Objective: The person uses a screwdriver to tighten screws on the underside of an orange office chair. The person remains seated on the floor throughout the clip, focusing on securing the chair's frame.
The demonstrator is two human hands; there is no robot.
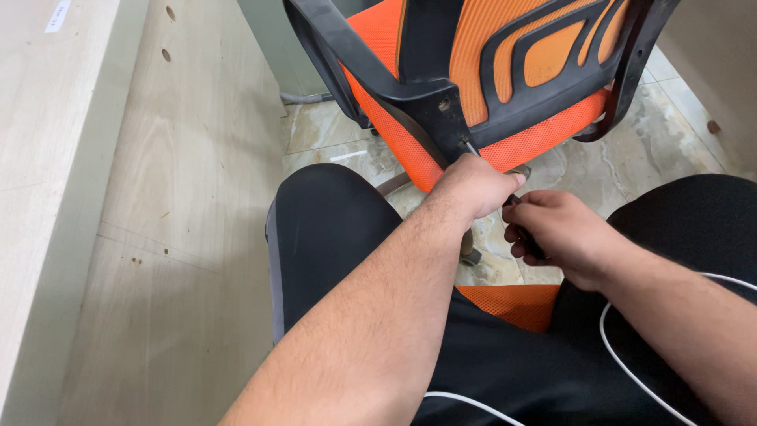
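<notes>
Left hand (473, 185) fisted steadying a thin metal tool shaft (471, 147) at the orange chair's black frame (441, 102), right hand (556, 233) just behind clamped on its dark handle (530, 244).

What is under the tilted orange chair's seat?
Under the orange mesh chair, marbled floor tiles and part of a metal base show. The left hand and right hand cover the rest.

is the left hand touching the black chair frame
Touching. The head view shows the left hand pressed up against the lower edge of the black chair frame, with no gap between them, where a thin metal tool shaft meets the frame.
</notes>
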